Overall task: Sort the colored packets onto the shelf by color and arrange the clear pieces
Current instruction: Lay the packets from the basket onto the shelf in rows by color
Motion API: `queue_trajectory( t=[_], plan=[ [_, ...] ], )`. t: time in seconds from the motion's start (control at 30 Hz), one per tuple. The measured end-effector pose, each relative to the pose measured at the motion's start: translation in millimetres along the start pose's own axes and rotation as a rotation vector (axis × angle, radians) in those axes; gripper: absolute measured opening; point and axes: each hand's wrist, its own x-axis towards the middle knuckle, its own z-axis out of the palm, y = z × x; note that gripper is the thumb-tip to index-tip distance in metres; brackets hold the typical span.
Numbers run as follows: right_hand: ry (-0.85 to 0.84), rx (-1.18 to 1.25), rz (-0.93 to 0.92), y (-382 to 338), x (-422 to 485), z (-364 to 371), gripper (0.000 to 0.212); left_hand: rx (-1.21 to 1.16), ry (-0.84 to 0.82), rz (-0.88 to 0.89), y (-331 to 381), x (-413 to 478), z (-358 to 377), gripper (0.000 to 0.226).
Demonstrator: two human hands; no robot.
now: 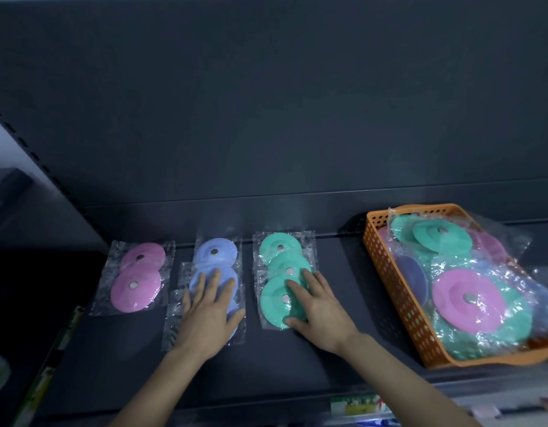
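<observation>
Two flat open hands, left hand (pixel 209 315) on blue packets (pixel 215 257), right hand (pixel 317 306) seemingly pressing green packets (pixel 280 251).

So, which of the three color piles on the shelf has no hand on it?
The pink pile, leftmost. The left hand lies on the blue pile, the right hand on the green pile.

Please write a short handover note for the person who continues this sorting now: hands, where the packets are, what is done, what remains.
Left hand: flat, open, on the blue packets.
Right hand: flat, open, on the green packets.
Done: three rows on the shelf, from left pink packets, blue, green.
Left: the orange basket at right holds many mixed packets, still unsorted. No separate clear pieces can be made out.
</observation>
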Motion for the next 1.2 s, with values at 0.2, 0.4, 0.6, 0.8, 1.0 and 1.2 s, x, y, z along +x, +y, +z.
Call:
queue_trajectory(
  t=[0.2, 0.4, 0.6, 0.8, 1.0, 1.2],
  plan=[
    [0.170, 0.063, 0.007, 6, -21, -40, 0.065, -0.148, 0.069, 0.119, 43, 6, -24, 0.082],
    [0.424, 0.014, 0.074, 49, -54, -89, 0.042, -0.300, 0.050, 0.293, 121, 19, -34, 0.059],
    [0.511, -0.124, 0.232, 113, -88, -112, 0.042, -0.362, -0.062, 0.423, 201, 30, -26, 0.062],
    [0.269, -0.232, 0.450, 158, -113, -119, 0.073, -0.416, -0.191, 0.400, 266, 42, -15, 0.068],
    [0.259, -0.196, 0.457, 165, -120, -121, 0.091, -0.374, -0.190, 0.374, 288, 41, -10, 0.068],
    [0.258, -0.163, 0.499, 178, -124, -126, 0.067, -0.377, -0.194, 0.412, 302, 51, -10, 0.070]
  ],
)
